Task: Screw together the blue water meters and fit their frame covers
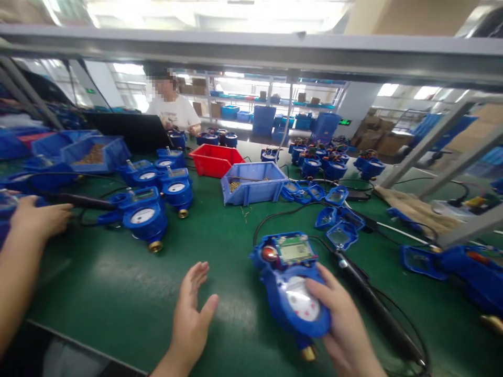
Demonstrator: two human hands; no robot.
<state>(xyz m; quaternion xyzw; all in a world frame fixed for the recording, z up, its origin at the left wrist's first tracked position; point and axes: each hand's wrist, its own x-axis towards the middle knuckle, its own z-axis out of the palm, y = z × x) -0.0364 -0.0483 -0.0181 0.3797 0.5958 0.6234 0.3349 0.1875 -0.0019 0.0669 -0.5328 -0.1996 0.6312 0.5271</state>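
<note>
My right hand [341,309] grips a blue water meter [271,293] by its round dial, thumb on the dial face. The meter's upper housing lies open, baring a green circuit board with a small display [294,250] and a reddish round part beside it. A brass pipe end points down toward me. To its left my left hand [193,309] is raised over the green table, fingers stretched and thumb apart, holding nothing. Right of the meter lies a black electric screwdriver [373,303] with its cable. Blue clear-windowed covers [341,234] rest behind it.
Another person's hand [41,220] is at the far left, near a second black screwdriver [84,201]. Assembled meters [145,222] stand left of centre. A blue bin [255,195] of small screws and a red bin [212,159] stand behind. A metal beam [251,50] crosses overhead.
</note>
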